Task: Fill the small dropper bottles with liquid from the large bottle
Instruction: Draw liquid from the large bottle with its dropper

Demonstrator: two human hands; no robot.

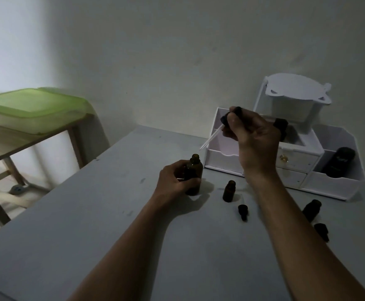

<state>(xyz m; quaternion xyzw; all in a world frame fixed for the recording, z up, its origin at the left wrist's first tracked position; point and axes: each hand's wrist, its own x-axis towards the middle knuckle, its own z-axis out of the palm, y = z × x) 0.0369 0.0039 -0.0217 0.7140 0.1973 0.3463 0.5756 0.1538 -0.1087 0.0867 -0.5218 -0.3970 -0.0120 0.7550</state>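
The grey table [90,224] stretches broad across the lower left, its far edge against the wall. At centre the left hand [175,179] grips the large bottle [196,168], uncapped. Above it, the right hand [257,140] pinches a dropper [224,120], its tip slanting toward the mouth. A small open bottle [229,191] and a loose cap [242,211] sit just to the right. A white organiser [340,181] crowds the right.

The left hand [175,181] wraps the large bottle [195,168] and hides its lower left side. In the dim light its liquid level cannot be told. The right hand [255,140] covers most of the dropper [212,137] bulb and part of a dark bottle [282,127] in the white organiser [337,183]. Near the table's [90,213] right edge, a small bottle [311,208] and a cap [321,230] are blurred. The picture's left edge cuts off the green-lidded box [25,109].
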